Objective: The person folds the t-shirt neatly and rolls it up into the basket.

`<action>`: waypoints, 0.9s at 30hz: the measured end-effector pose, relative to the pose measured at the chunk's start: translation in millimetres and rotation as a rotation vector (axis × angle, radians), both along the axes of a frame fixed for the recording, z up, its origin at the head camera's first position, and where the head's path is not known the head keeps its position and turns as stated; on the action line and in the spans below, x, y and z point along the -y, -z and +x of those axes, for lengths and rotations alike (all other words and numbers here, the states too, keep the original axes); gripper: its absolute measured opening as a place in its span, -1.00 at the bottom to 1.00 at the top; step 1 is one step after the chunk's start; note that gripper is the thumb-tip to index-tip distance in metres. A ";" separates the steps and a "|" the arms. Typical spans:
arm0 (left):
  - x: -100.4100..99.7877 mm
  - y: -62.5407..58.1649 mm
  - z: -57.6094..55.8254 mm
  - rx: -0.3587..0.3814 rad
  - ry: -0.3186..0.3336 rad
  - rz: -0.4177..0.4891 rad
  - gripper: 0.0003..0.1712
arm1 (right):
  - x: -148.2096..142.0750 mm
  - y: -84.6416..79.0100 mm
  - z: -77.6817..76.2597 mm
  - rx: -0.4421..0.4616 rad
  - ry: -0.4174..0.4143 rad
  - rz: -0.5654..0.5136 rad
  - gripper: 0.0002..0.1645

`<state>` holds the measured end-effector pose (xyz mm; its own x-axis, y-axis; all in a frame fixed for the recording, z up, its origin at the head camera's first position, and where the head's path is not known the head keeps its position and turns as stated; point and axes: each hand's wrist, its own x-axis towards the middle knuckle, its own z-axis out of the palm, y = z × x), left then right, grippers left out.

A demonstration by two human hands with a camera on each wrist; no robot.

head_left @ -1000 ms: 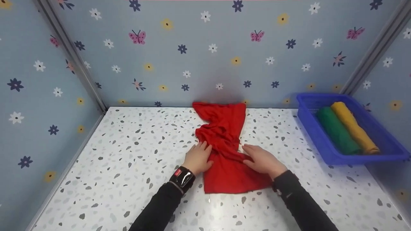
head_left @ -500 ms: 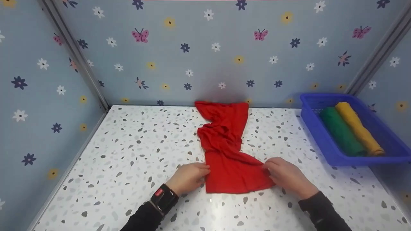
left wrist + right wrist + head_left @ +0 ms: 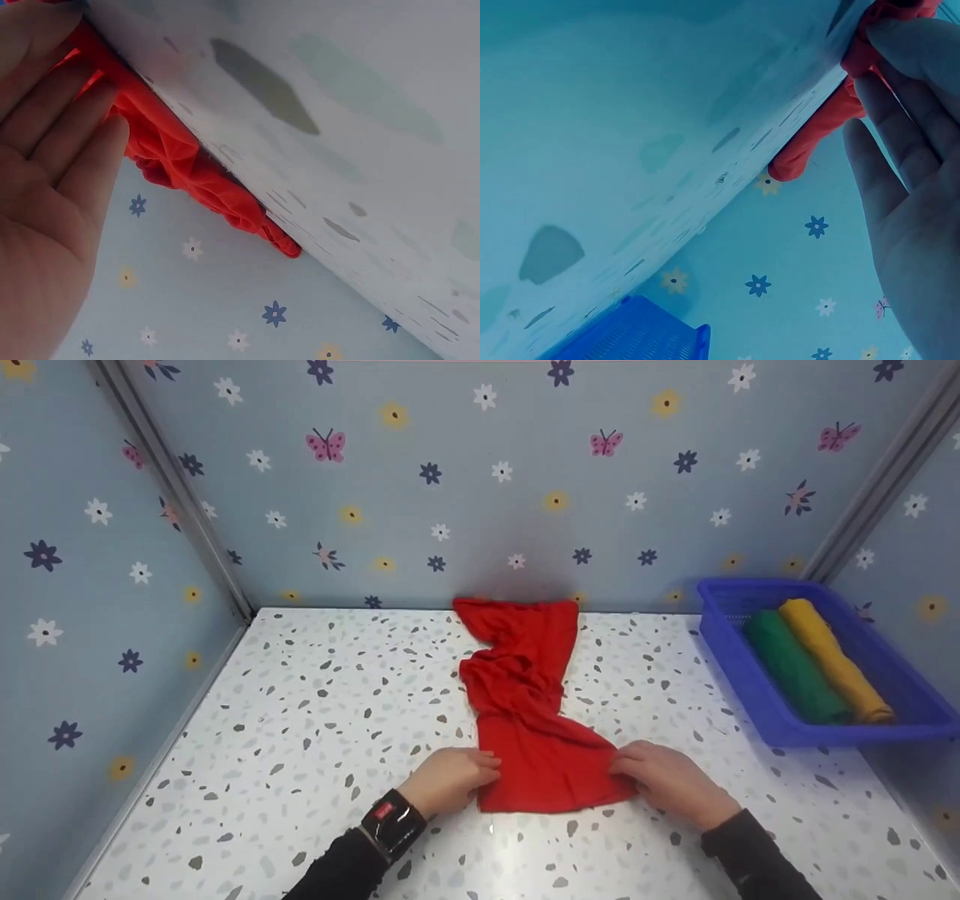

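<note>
A rumpled red cloth (image 3: 544, 765) lies lengthwise on the speckled table, bunched in the middle and flatter at its near end. The left hand (image 3: 450, 778) rests its fingertips on the near left edge of the cloth. In the left wrist view, its fingers (image 3: 82, 142) look fairly straight beside the red fabric. At the near right corner, the right hand (image 3: 675, 781) pinches the cloth. The right wrist view shows the thumb (image 3: 911, 45) and forefinger meeting on the red fabric (image 3: 866, 52), with the other fingers extended.
A blue plastic basket (image 3: 739, 690) stands at the right, holding a rolled green cloth (image 3: 796, 667) and a rolled yellow cloth (image 3: 836, 660). Patterned panels (image 3: 480, 480) enclose the back and sides of the white speckled table (image 3: 337, 697).
Both hands have come from the middle of the cloth to its near side edges, spreading apart. Since half a second ago, the left hand has shifted slightly right onto the cloth.
</note>
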<state>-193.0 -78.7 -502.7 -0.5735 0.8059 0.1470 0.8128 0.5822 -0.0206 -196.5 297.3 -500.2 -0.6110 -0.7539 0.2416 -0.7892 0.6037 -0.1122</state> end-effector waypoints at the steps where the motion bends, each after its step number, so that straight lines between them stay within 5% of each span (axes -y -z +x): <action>1: 0.1 0.0 -0.3 -0.006 0.004 -0.002 -0.56 | -0.2 -0.2 -0.2 0.007 0.000 0.005 -0.54; 10: -0.9 -0.6 -0.8 -0.056 0.017 -0.016 -0.67 | -4.7 -0.7 -0.4 0.093 0.028 0.003 -0.49; 19: -4.4 0.2 -0.1 -0.113 0.039 0.007 -0.76 | 1.1 -0.3 -3.1 0.078 0.078 0.001 -0.55; 27: -6.1 0.9 0.3 -0.079 0.018 0.053 -0.72 | 10.8 -1.0 -6.5 0.055 0.094 0.008 -0.66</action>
<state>-192.7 -72.6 -503.6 -0.5442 0.8056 0.2343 0.8199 0.5698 -0.0548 -203.1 286.5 -499.2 -0.6915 -0.6942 0.1999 -0.7217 0.6761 -0.1483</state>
